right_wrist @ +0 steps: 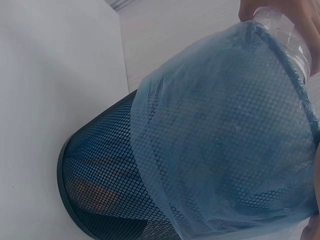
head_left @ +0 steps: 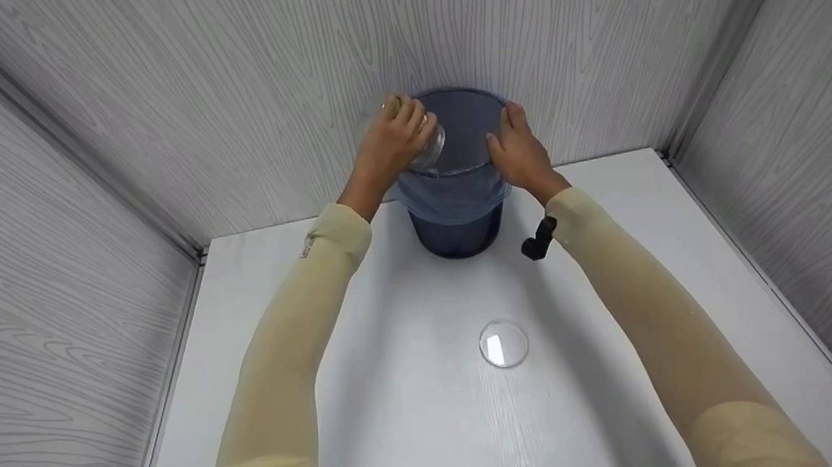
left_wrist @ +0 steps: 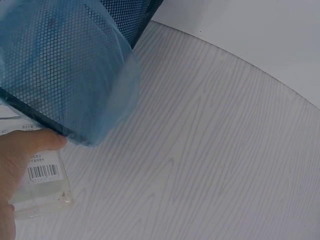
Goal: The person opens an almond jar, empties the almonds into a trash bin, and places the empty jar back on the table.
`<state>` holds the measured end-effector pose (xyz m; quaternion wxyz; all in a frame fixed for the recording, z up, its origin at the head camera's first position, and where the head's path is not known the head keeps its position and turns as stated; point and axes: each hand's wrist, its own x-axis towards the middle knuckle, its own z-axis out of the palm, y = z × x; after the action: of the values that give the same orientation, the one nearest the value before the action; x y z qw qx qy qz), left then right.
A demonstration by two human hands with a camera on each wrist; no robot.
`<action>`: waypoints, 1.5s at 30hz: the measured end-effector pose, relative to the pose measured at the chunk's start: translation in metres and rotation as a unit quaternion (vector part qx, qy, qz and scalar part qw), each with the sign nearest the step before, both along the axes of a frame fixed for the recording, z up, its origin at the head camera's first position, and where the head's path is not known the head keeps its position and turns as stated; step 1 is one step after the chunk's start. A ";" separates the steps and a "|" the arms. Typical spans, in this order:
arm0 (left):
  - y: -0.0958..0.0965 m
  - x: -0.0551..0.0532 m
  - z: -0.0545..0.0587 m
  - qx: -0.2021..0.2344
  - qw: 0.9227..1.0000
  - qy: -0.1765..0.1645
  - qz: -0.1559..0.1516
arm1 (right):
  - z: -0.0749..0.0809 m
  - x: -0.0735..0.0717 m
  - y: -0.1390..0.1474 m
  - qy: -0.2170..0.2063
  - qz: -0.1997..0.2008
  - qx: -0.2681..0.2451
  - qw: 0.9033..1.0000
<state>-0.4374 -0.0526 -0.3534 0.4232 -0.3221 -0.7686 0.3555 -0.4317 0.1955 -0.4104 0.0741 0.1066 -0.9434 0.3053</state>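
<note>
A dark mesh wastebasket [head_left: 456,235] stands on the table, lined with a thin blue plastic bag [head_left: 457,198] folded over its rim. At the rim's left side, my left hand [head_left: 397,135] grips a clear jar [head_left: 434,149], tilted with its mouth toward the basket's inside. A white label with a barcode [left_wrist: 44,172] shows on the jar in the left wrist view. My right hand [head_left: 523,151] holds the basket's right rim through the bag. In the right wrist view, the clear jar [right_wrist: 290,42] lies against the rim. What the jar contains cannot be made out.
A round clear lid or disc [head_left: 504,343] lies flat on the white table [head_left: 427,420] in front of the basket. Wood-patterned grey panels [head_left: 291,75] stand behind and at both sides. A small black piece [head_left: 539,239] is fixed at the right sleeve's cuff.
</note>
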 end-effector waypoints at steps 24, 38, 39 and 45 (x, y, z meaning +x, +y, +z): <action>-0.013 0.000 -0.004 0.103 0.993 -0.048 -0.010 | -0.002 -0.004 -0.001 -0.001 0.011 -0.009 1.000; -0.021 0.006 -0.003 0.153 0.987 -0.033 0.019 | -0.001 -0.006 -0.002 0.003 0.009 -0.004 1.000; -0.021 0.006 -0.004 0.158 0.987 -0.032 0.020 | -0.001 -0.006 -0.002 0.004 0.009 -0.004 1.000; -0.021 0.007 -0.006 0.189 0.982 -0.015 0.019 | -0.003 -0.006 0.002 0.007 0.009 0.000 1.000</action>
<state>-0.4301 -0.0739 -0.3594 0.4581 -0.2270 -0.8342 0.2068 -0.4378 0.1976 -0.4130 0.0782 0.1167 -0.9417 0.3056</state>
